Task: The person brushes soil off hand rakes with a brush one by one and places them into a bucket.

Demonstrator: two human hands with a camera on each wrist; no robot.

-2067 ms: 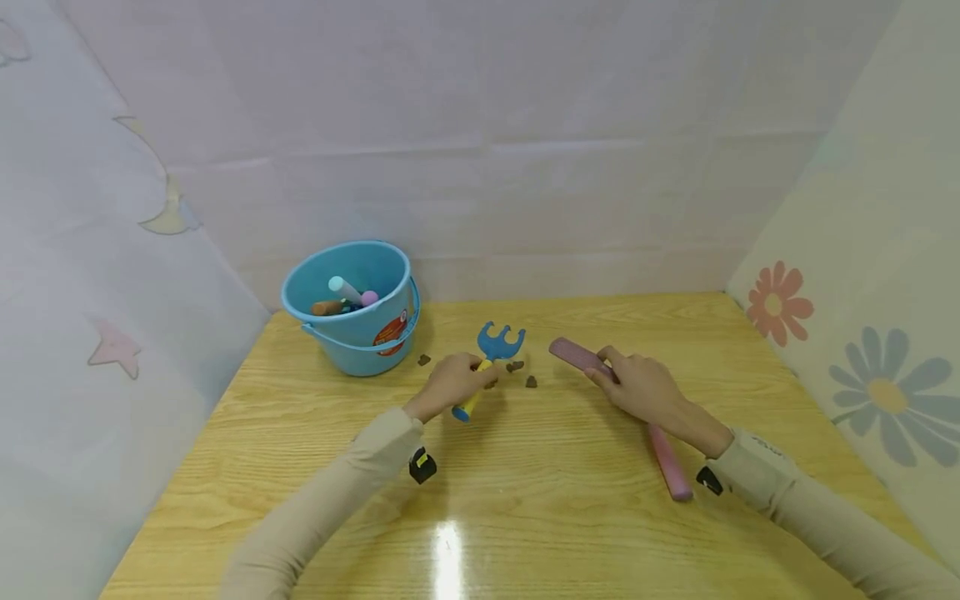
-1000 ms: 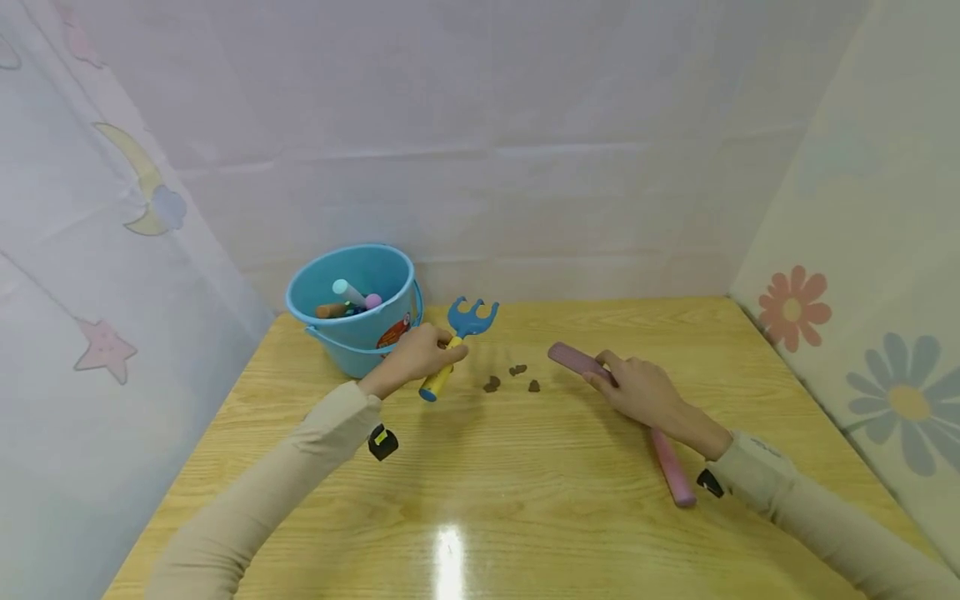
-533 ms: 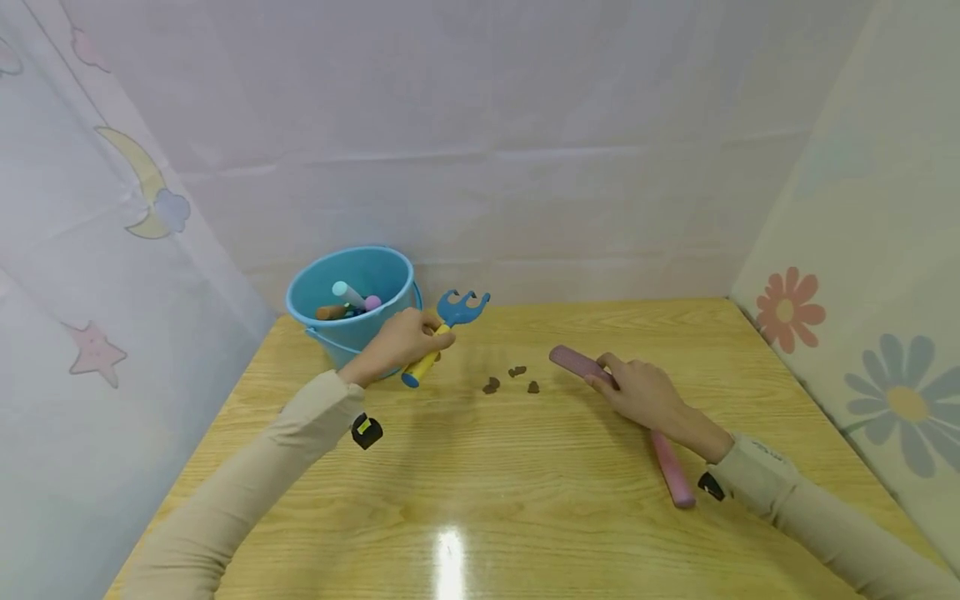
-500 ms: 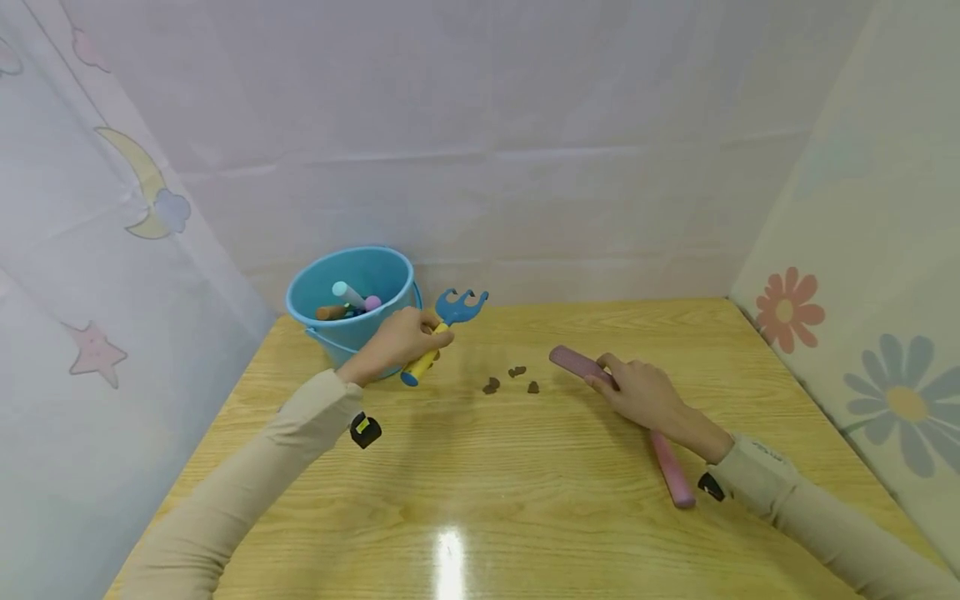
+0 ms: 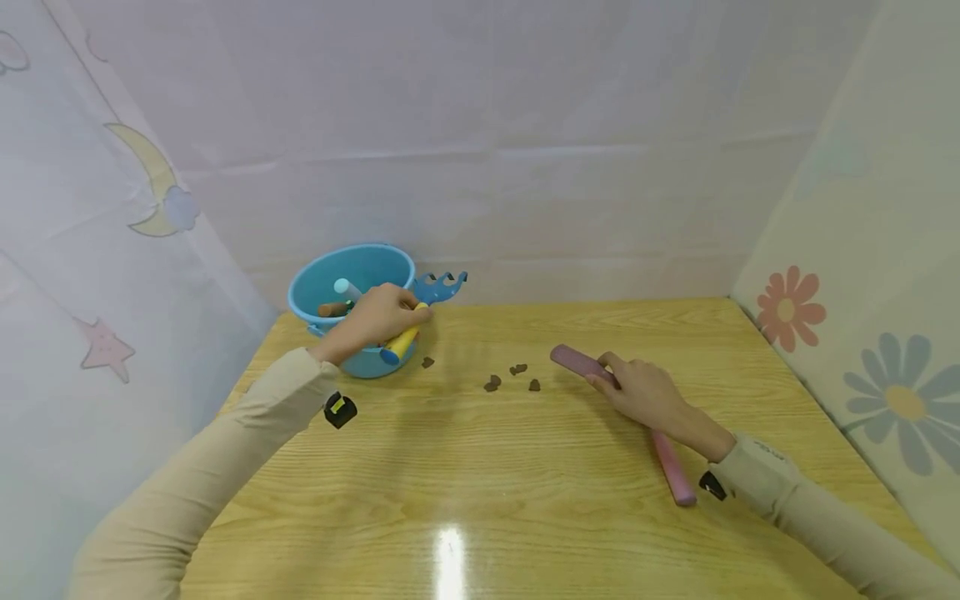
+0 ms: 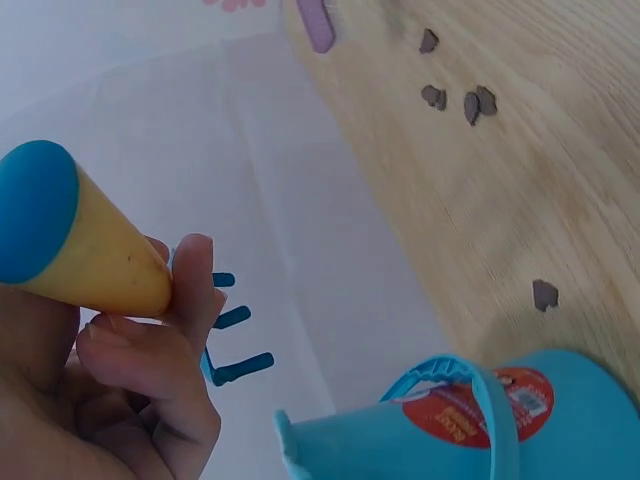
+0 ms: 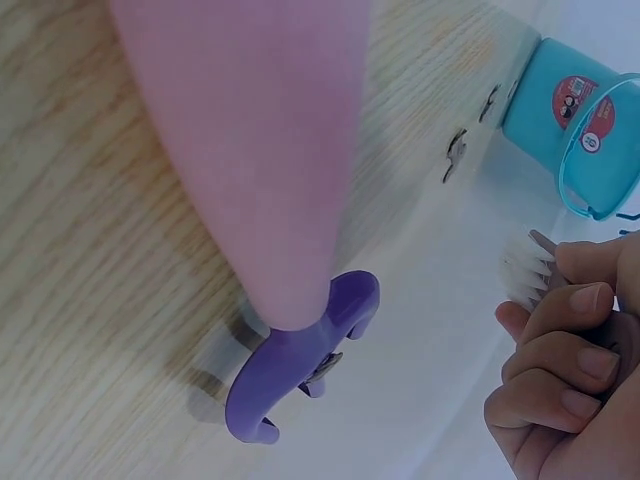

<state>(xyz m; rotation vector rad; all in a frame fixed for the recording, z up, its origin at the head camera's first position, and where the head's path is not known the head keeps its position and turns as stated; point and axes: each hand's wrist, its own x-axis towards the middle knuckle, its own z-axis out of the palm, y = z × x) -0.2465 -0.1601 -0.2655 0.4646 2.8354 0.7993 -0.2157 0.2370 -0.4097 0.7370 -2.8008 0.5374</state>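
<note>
In the head view my left hand [image 5: 375, 318] grips a toy rake [image 5: 402, 343] by its yellow handle, its blue prongs pointing to the back right. The hand is raised at the near right side of a light-blue bucket [image 5: 307, 292] and hides part of its rim. My right hand [image 5: 647, 392] holds a mauve brush [image 5: 577, 362] low over the table; white bristles [image 7: 522, 272] show in the right wrist view. Beneath the right wrist lies another toy rake [image 5: 673, 471] with a pink handle; its purple head [image 7: 285, 375] shows in the right wrist view.
Several small brown pieces [image 5: 492, 383] lie between the hands on the wooden table [image 5: 510, 467]. Inside the bucket stand a pale-blue rod end [image 5: 345, 287] and a brown one [image 5: 330, 309]. Pale sheets [image 5: 570, 217] enclose the table's back and sides.
My left hand has lifted the yellow-handled rake off the area of the brown pieces and carried it left and back to the bucket. The right hand has stayed in place with the brush.
</note>
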